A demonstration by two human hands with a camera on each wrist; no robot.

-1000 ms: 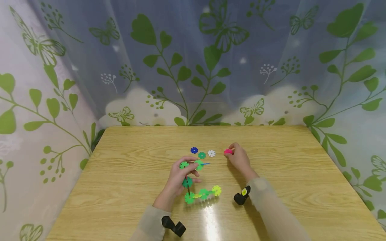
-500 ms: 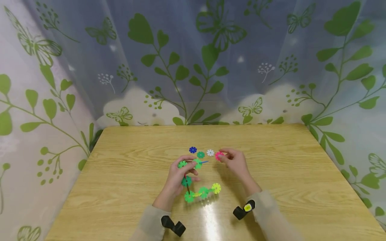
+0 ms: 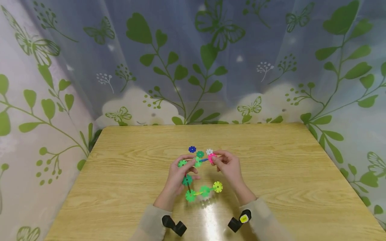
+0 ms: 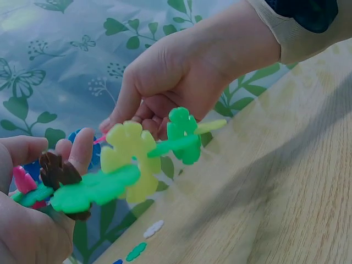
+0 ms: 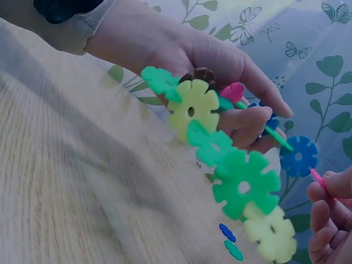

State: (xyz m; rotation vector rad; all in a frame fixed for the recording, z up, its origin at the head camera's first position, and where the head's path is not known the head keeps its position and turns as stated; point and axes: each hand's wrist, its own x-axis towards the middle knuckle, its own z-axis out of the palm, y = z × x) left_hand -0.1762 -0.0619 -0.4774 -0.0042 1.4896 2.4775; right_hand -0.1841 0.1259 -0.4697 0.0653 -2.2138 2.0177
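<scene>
My left hand (image 3: 179, 175) pinches a chain of interlocked, notched plastic snowflake discs by a light green disc (image 3: 197, 162) near one end. The chain curves through a dark green disc (image 3: 187, 180) down to a yellow disc (image 3: 217, 186) at its other end. A brown disc (image 4: 58, 169) and a pink one show close to the left palm. Beyond the pinched disc, a blue disc (image 5: 298, 157) stands out edge-on in the head view. Between thumb and fingers, my right hand (image 3: 230, 167) pinches a loose pink disc (image 3: 212, 158), its edge right at the blue disc's rim.
Past the hands, a dark blue disc (image 3: 192, 149), a green disc (image 3: 200, 154) and a white disc (image 3: 209, 152) lie on the wooden table (image 3: 135, 147). A patterned curtain (image 3: 169, 67) hangs behind the far table edge. Black cameras are strapped to both wrists.
My right hand has brought the pink disc leftward from the right side of the table to the blue disc. My left hand keeps its hold on the chain, almost still.
</scene>
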